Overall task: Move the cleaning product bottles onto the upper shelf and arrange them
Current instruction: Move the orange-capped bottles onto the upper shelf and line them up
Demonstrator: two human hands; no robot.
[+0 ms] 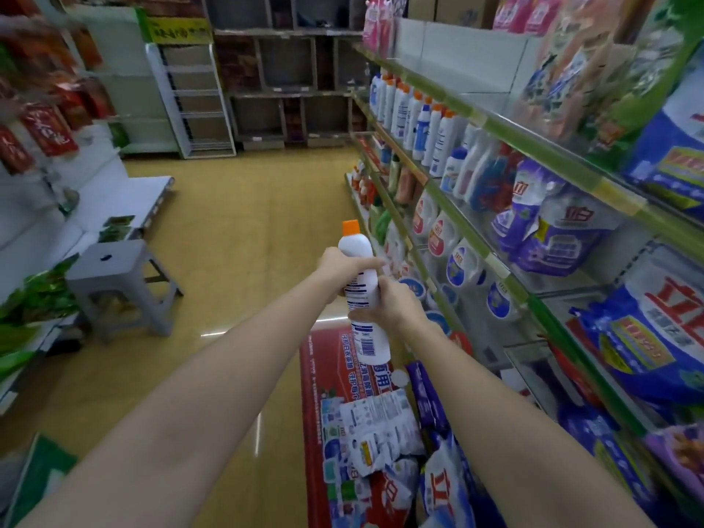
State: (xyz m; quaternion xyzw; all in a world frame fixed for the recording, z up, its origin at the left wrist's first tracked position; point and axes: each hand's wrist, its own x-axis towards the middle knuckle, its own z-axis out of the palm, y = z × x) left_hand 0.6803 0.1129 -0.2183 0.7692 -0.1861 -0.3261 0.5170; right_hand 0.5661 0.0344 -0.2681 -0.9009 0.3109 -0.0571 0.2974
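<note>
I have the white bottle with the orange cap (pixel 360 283) in mid-air over the aisle, my left hand (pixel 339 266) wrapped round its shoulder and my right hand (pixel 388 304) clasping its middle, probably to steady it for lifting; matching bottles (pixel 415 120) line the shelf edge (pixel 404 154) ahead, detergent bags (pixel 384 432) piled below

we see two bare forearms, one from the lower left of the frame, one from the lower right. no sleeves reach into view. the left hand (pixel 344 266) and right hand (pixel 392 304), mid-frame, wear no gloves, rings or watch that we can make out.
</note>
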